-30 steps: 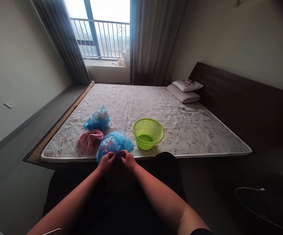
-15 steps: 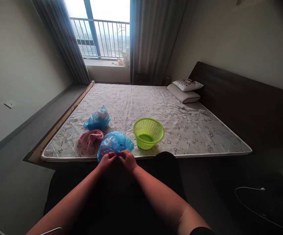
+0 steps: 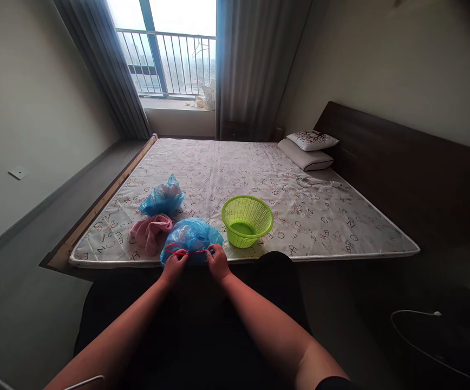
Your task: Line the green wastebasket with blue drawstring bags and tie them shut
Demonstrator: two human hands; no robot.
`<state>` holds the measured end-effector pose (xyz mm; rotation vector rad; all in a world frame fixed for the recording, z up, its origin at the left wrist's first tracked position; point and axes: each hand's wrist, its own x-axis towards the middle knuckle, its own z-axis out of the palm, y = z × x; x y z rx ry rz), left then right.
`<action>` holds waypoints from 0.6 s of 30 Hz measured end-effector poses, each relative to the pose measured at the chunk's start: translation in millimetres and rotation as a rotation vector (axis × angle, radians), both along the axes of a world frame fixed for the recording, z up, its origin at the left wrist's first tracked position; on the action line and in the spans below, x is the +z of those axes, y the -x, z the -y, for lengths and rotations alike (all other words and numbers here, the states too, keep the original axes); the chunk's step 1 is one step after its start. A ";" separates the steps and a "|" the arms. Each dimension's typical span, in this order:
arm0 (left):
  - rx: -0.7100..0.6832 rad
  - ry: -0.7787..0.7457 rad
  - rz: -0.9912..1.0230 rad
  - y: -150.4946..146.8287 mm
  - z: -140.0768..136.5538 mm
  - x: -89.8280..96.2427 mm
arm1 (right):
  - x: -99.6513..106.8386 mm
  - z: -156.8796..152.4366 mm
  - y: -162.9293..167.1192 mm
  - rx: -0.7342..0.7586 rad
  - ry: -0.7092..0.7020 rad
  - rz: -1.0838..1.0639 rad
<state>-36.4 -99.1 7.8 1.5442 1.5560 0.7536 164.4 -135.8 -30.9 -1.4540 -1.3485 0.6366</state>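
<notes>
A thin red string (image 3: pixel 197 252) runs between my two hands in front of a blue plastic bag (image 3: pixel 192 233) at the mattress's near edge. My left hand (image 3: pixel 175 265) pinches the string at its left, where a red loop stands out over the bag. The string's right part is pinched by my right hand (image 3: pixel 217 261). What lies inside the bag is hard to make out. Close to its left side is a crumpled pink cloth (image 3: pixel 150 234). Behind the cloth sits a second blue plastic bag (image 3: pixel 163 198) with roundish things showing through.
To the right of my hands stands a green plastic basket (image 3: pixel 247 221) on the letter-patterned mattress (image 3: pixel 300 211). Two pillows (image 3: pixel 310 149) are stacked by the dark headboard (image 3: pixel 381 146). A white cable (image 3: pixel 409 330) hangs at the lower right.
My hands have drawn apart sideways, stretching the red string between them. The red loop at the left shows more clearly. Bags, cloth and basket stay in place.
</notes>
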 end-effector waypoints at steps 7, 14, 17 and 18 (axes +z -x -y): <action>0.088 -0.022 -0.033 -1.6 1.6 -1.4 | -1.8 1.6 6.7 -0.040 0.021 -0.063; 0.160 -0.025 -0.020 4.6 -4.1 -3.0 | 4.4 -1.8 -0.5 -0.114 0.012 -0.213; 0.234 -0.015 -0.013 10.4 -8.1 -4.8 | 6.5 -5.2 -4.8 -0.200 0.000 -0.325; 0.262 -0.011 -0.009 13.0 -9.8 -5.5 | 6.8 -6.3 -6.7 -0.228 0.006 -0.351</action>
